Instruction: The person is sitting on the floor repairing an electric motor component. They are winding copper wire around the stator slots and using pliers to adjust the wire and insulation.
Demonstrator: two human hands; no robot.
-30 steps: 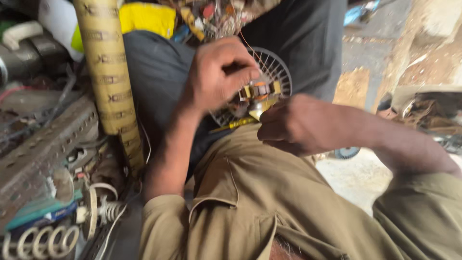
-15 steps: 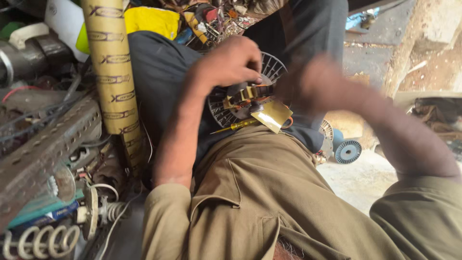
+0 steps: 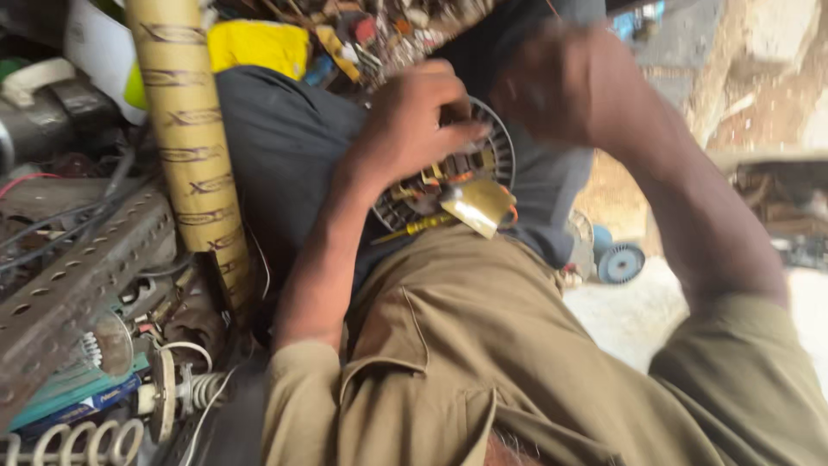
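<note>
Gripping the round motor stator (image 3: 483, 164) from above, left hand (image 3: 414, 121) has fingers curled over its slotted rim; stator sits on the lap against dark trousers, copper windings and a brass-coloured tab (image 3: 479, 205) showing below. Right hand (image 3: 561, 82) is raised just beside it, motion-blurred, grip can't be made out. Yellow-handled screwdriver (image 3: 414, 229) lies under the stator. Cardboard tube (image 3: 185, 138) stands left.
</note>
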